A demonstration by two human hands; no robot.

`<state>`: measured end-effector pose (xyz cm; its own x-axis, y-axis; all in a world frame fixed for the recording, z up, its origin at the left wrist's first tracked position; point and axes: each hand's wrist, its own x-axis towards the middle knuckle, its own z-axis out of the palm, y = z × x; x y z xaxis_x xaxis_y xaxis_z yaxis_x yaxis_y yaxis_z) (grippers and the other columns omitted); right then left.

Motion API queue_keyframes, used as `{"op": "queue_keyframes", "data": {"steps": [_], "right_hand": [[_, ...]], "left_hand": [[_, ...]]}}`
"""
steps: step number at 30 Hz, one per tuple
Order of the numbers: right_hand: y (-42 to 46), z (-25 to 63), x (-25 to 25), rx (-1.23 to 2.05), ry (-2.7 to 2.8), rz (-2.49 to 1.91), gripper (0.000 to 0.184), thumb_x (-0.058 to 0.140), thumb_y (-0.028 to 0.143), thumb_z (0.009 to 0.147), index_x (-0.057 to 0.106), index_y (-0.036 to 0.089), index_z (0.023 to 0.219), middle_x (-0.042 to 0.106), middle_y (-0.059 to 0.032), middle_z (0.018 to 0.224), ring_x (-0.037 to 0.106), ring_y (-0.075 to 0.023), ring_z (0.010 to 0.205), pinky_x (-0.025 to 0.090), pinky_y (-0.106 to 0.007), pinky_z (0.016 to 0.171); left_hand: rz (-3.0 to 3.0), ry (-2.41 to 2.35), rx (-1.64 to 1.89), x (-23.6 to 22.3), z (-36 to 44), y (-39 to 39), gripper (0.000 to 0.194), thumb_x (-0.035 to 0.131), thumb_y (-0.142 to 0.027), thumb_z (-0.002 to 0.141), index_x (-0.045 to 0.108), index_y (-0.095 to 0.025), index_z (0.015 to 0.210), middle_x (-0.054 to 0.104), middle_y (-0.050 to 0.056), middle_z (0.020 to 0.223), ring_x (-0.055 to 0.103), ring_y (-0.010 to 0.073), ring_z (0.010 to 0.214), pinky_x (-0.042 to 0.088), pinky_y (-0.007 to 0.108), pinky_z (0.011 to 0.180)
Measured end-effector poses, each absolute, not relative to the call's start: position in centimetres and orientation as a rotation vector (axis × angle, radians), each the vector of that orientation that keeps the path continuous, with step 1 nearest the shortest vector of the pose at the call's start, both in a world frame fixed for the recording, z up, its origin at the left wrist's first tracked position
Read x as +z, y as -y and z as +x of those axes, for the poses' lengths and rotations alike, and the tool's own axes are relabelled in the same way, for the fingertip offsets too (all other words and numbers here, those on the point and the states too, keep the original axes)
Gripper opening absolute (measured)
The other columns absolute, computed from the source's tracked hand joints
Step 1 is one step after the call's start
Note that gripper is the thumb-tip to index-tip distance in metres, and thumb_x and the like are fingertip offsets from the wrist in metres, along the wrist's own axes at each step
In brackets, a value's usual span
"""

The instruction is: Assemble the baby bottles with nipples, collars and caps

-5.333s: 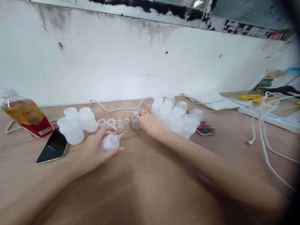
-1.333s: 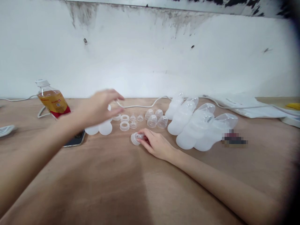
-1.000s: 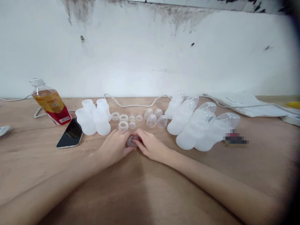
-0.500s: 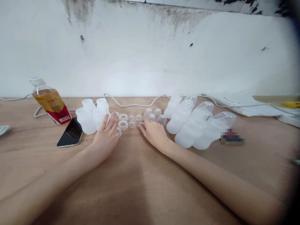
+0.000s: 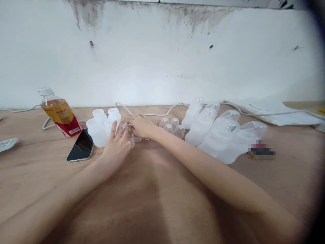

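My left hand point(image 5: 118, 144) rests with fingers spread over clear round parts beside several frosted white baby bottle bodies point(image 5: 98, 132), which stand open-mouthed. My right hand point(image 5: 142, 126) reaches across beside it, fingers stretched and bent downward near the left fingertips. Under and between the hands, the clear rings point(image 5: 137, 139) are mostly covered; the small nipples are hidden. Right of my right hand stand several clear dome caps point(image 5: 179, 131). Farther right, several frosted baby bottles with clear caps point(image 5: 218, 135) stand close together.
A drink bottle point(image 5: 61, 115) and a phone point(image 5: 80, 145) are at the left. A white cable point(image 5: 162, 113) runs along the wall. A white plastic bag point(image 5: 269, 113) lies at the back right. A blurred-out item point(image 5: 261, 150) sits by the capped bottles.
My right hand has moved left from the dome caps to beside my left hand, covering the rings and nipples. My left hand stays over the parts. The view has shifted slightly.
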<state>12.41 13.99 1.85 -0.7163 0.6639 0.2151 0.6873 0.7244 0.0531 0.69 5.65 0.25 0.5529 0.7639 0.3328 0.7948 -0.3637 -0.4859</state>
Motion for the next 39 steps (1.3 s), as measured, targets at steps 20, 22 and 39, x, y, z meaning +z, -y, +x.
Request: {"op": "queue_keyframes", "data": {"steps": [20,22,39], "right_hand": [[-14.1,14.0,0.5,-0.042,2.848,-0.932,0.03,0.041,0.012,0.08,0.054,0.012,0.107,0.06,-0.0105,0.101,0.054,-0.02,0.096,0.035,-0.034,0.088],[-14.1,14.3,0.9,-0.048,2.799,-0.904,0.032,0.038,0.008,0.08,0.052,0.013,0.108,0.058,-0.0081,0.107,0.051,-0.0185,0.101,0.029,-0.037,0.095],[-4.4,22.8,-1.2,0.022,2.5,-1.073,0.028,0.034,0.014,0.083,0.053,0.015,0.104,0.056,-0.0097,0.102,0.051,-0.0193,0.097,0.043,-0.037,0.085]], "left_hand": [[-2.226,1.252,-0.094,0.2,0.7,-6.1,0.028,0.041,-0.005,0.074,0.064,0.001,0.09,0.051,0.023,0.116,0.026,0.0399,0.122,0.02,0.054,0.101],[-2.212,1.235,-0.11,0.2,0.7,-6.2,0.028,0.041,-0.005,0.074,0.064,0.0,0.09,0.052,0.023,0.116,0.028,0.0394,0.122,0.021,0.053,0.101],[-2.398,0.968,-0.348,-1.2,1.5,-6.4,0.025,0.037,-0.012,0.082,0.059,-0.016,0.094,0.05,0.012,0.12,0.039,0.0267,0.116,0.025,0.049,0.099]]}}
